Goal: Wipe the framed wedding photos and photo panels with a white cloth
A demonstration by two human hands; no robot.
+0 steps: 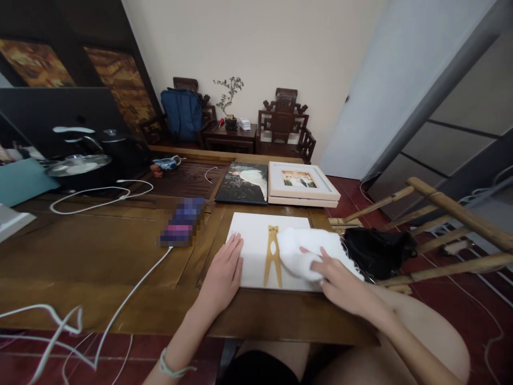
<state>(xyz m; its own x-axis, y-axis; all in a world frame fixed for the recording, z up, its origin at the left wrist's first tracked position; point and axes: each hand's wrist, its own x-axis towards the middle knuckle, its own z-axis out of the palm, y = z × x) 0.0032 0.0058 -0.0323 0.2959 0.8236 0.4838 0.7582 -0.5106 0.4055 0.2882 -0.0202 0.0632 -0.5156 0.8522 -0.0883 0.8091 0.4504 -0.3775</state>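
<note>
The left hand point(222, 272) lies flat on the left edge of a white board point(252, 251), its fingers point(234, 248) straight, close together and holding nothing. The right hand point(340, 286) presses a bunched white cloth point(300, 251) onto the right part of the same board, its fingers point(320, 264) bent down over the cloth and gripping it. Between the two sets of fingers a golden peg shape point(273, 256) stands out on the board, with the cloth just touching its right side.

The board rests on the near edge of the wooden bench point(100, 251). Beyond the fingertips lie a dark photo print point(242, 184) and, beside it, a white framed picture point(300, 184), both apart from the board. Just right of the right fingers a black bag point(377, 251) sits against a bamboo chair point(452, 208). Left of the left fingers a white cable point(136, 289) trails across the bench towards a blurred object point(182, 222).
</note>
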